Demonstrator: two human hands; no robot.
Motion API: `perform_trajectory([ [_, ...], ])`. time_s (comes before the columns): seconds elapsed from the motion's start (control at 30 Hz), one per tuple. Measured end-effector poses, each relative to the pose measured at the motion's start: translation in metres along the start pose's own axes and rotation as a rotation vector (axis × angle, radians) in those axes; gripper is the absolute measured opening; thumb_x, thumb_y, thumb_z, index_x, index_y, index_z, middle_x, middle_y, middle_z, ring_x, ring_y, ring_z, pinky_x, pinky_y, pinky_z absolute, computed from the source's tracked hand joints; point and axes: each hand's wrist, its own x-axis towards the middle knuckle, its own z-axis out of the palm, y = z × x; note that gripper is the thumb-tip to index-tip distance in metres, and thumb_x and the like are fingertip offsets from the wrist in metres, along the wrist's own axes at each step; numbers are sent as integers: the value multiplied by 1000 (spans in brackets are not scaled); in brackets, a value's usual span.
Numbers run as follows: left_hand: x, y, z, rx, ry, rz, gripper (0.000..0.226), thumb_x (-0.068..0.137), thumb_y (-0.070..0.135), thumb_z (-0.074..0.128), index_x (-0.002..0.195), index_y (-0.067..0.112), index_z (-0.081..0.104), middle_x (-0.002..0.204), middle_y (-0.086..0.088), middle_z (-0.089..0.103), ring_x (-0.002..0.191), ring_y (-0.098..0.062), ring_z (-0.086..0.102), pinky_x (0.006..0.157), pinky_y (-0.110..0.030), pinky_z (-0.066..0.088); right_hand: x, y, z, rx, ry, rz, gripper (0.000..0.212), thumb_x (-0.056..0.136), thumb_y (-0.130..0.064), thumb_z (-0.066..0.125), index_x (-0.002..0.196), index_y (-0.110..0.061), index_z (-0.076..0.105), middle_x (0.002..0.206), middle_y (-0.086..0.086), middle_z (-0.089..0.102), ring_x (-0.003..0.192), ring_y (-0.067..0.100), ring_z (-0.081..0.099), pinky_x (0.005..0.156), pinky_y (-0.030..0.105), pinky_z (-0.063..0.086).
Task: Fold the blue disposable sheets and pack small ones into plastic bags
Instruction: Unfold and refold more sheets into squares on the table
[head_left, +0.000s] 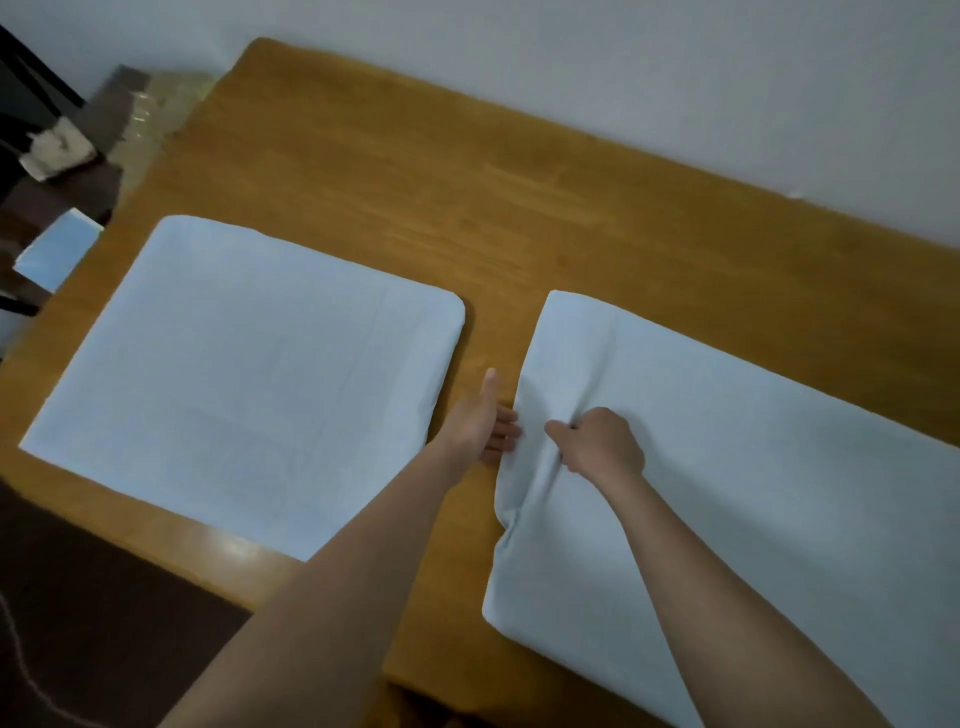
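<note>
I see the right hand (602, 441) bunching a pinch of the right sheet (753, 467) near its left edge, while the left hand (480, 421) lies flat-fingered on the table (415, 182), fingertips slipped under that edge. The thin fabric could slide or crease crookedly (a folded stack (249, 374) sits just beside).

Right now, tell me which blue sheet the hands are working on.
The right sheet: right hand pinches its wrinkled edge, left hand beside it. The left sheet lies flat, untouched.
</note>
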Motion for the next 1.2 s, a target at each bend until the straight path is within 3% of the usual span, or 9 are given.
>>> perform_trajectory([
  [0.13, 5, 12, 1, -35, -184, -102, 88, 87, 78, 15, 101, 8, 68, 99, -12, 73, 95, -29, 69, 88, -39, 53, 0, 0, -3, -73, 7, -24, 39, 83, -50, 55, 71, -15, 67, 71, -1, 68, 68, 19, 65, 60, 28, 49],
  [0.27, 10, 19, 9, -87, -346, -196, 101, 83, 82, 11, 126, 2, 56, 121, -18, 64, 110, -33, 61, 97, -41, 46, 0, -1, -7, -78, -1, -60, 39, 84, -51, 56, 70, -17, 68, 69, -2, 68, 67, 18, 66, 62, 31, 53],
  [0.5, 11, 27, 25, -160, -477, -252, 109, 78, 87, 8, 143, 6, 41, 139, -15, 52, 128, -34, 47, 114, -48, 30, -4, -1, -16, -30, -3, -100, 33, 83, -46, 56, 71, -19, 69, 68, -4, 68, 64, 14, 65, 65, 33, 56],
  [0.67, 8, 29, 39, -199, -552, -256, 106, 77, 87, 7, 145, 12, 38, 119, 0, 58, 111, -23, 52, 104, -43, 33, -2, 1, -21, 27, 8, -110, 36, 83, -46, 58, 67, -16, 68, 67, -2, 69, 63, 15, 66, 64, 34, 55],
  [0.77, 7, 27, 38, -227, -548, -261, 101, 80, 84, 6, 147, 16, 34, 137, -4, 50, 127, -28, 45, 106, -44, 33, 0, 5, -21, 35, -8, -111, 35, 84, -45, 58, 70, -15, 69, 69, -1, 70, 65, 15, 67, 66, 35, 56],
  [0.83, 7, 25, 35, -210, -481, -251, 96, 83, 81, 5, 145, 16, 39, 141, -8, 49, 128, -31, 46, 108, -47, 34, 2, 6, -20, 14, -17, -116, 34, 87, -46, 58, 71, -17, 68, 71, -2, 70, 66, 14, 67, 68, 33, 57],
  [0.93, 4, 23, 24, 13, -300, -198, 95, 84, 79, 10, 129, 10, 57, 117, -10, 66, 105, -28, 63, 94, -44, 51, 6, 5, -19, 3, -25, -115, 37, 88, -48, 58, 71, -16, 67, 70, -1, 70, 66, 14, 68, 69, 33, 58],
  [1.0, 3, 20, 14, 193, -292, -225, 100, 81, 82, 10, 119, 7, 64, 105, -12, 70, 95, -29, 68, 84, -41, 56, 6, 5, -19, -3, -25, -107, 38, 87, -50, 59, 70, -16, 67, 69, -1, 70, 64, 13, 68, 69, 32, 58],
  [1.2, 0, 11, 11, 172, -423, -412, 111, 75, 87, 10, 137, 2, 45, 133, -20, 55, 121, -39, 54, 98, -48, 46, 4, 2, -17, -2, -18, -116, 38, 86, -49, 60, 71, -15, 69, 69, -2, 70, 63, 13, 68, 71, 34, 58],
])
